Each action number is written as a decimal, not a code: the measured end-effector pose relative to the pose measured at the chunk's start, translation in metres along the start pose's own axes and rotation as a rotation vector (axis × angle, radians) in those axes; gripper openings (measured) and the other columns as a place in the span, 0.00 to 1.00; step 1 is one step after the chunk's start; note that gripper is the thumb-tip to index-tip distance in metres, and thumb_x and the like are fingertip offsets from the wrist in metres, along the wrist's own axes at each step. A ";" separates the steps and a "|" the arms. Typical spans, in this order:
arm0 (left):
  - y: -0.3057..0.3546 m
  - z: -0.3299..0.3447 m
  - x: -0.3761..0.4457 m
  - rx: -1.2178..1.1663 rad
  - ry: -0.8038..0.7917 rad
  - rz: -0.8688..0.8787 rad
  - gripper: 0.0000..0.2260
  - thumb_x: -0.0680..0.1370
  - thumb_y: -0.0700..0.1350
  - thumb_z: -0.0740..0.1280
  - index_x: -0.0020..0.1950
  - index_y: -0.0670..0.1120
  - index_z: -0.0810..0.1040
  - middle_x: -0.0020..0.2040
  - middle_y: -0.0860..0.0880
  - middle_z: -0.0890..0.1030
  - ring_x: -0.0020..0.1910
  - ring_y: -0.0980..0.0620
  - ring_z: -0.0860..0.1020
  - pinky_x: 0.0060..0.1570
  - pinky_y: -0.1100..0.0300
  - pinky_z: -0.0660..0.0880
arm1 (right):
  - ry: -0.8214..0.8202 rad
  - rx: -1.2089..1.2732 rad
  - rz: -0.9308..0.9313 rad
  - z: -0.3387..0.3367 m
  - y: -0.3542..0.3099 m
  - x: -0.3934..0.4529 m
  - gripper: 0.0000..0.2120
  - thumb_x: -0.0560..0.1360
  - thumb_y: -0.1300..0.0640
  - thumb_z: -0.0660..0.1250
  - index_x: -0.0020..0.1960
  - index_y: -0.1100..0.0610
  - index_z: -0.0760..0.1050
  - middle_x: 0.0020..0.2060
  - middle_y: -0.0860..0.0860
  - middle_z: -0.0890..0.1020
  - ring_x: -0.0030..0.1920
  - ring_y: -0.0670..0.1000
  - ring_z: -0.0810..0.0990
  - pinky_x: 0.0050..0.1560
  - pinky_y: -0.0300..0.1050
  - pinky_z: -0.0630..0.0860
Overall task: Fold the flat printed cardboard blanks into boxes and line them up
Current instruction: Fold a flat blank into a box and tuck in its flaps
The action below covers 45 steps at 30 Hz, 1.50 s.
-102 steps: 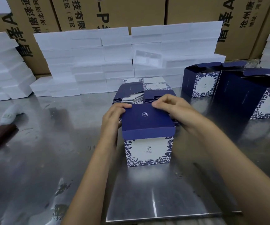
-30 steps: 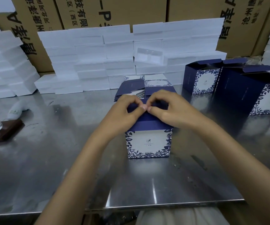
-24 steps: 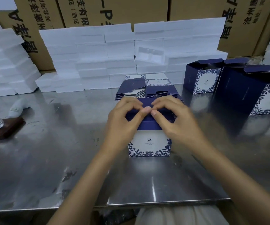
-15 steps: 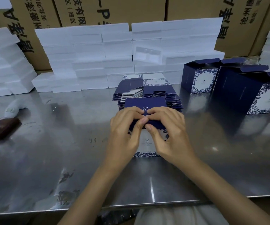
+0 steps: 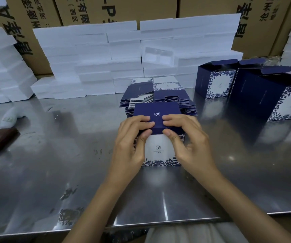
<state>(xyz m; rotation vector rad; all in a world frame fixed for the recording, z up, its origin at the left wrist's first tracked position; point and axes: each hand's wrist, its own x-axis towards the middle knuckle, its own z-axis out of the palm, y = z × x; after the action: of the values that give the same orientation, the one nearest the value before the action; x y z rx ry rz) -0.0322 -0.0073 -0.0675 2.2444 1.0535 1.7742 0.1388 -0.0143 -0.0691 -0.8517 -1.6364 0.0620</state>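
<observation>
Both hands on the box (image 5: 160, 149) at mid-table (image 5: 53, 155), left hand (image 5: 132, 142) and right hand (image 5: 188, 141) pinching the navy lid's front edge, fingers on top, thumbs under. Box stands upright just before the blanks (image 5: 158, 97); two folded boxes (image 5: 216, 83) stand open-topped, far right
</observation>
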 end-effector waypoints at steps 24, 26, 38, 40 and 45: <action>0.019 0.013 0.007 -0.433 -0.039 -0.427 0.13 0.75 0.40 0.75 0.55 0.55 0.85 0.55 0.55 0.84 0.51 0.57 0.84 0.52 0.68 0.77 | 0.280 -0.289 0.220 -0.031 0.000 -0.006 0.10 0.73 0.63 0.66 0.53 0.56 0.80 0.60 0.50 0.78 0.61 0.52 0.73 0.62 0.34 0.64; 0.031 0.036 0.011 -0.389 -0.071 -0.360 0.12 0.75 0.40 0.75 0.56 0.53 0.85 0.57 0.55 0.81 0.53 0.53 0.83 0.55 0.63 0.78 | 0.378 -0.511 0.156 -0.041 0.002 -0.008 0.10 0.71 0.62 0.64 0.50 0.55 0.80 0.58 0.51 0.78 0.61 0.53 0.72 0.62 0.41 0.60; 0.044 0.193 0.076 -0.235 -0.235 -0.304 0.11 0.77 0.42 0.71 0.59 0.51 0.81 0.52 0.49 0.79 0.51 0.53 0.79 0.56 0.54 0.77 | 0.198 -0.829 0.111 -0.099 0.095 0.019 0.13 0.78 0.63 0.67 0.62 0.60 0.79 0.58 0.60 0.76 0.52 0.60 0.73 0.47 0.59 0.75; 0.034 0.214 0.094 -0.196 -0.258 -0.326 0.10 0.77 0.42 0.70 0.58 0.50 0.81 0.52 0.48 0.80 0.52 0.51 0.79 0.56 0.52 0.77 | 0.132 -0.842 0.161 -0.099 0.114 0.029 0.17 0.78 0.62 0.69 0.66 0.60 0.77 0.62 0.61 0.74 0.54 0.61 0.75 0.45 0.59 0.77; 0.017 0.252 0.132 -0.127 -0.277 -0.379 0.07 0.77 0.40 0.69 0.54 0.48 0.80 0.48 0.51 0.81 0.47 0.51 0.79 0.45 0.57 0.74 | 0.036 -0.923 0.224 -0.101 0.161 0.055 0.24 0.78 0.61 0.68 0.73 0.58 0.71 0.69 0.60 0.71 0.58 0.62 0.75 0.53 0.58 0.75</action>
<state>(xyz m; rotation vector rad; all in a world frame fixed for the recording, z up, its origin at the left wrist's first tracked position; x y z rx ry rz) 0.2103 0.1383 -0.0314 1.9785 1.1721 1.2992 0.3051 0.0928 -0.0734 -1.7142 -1.5054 -0.5903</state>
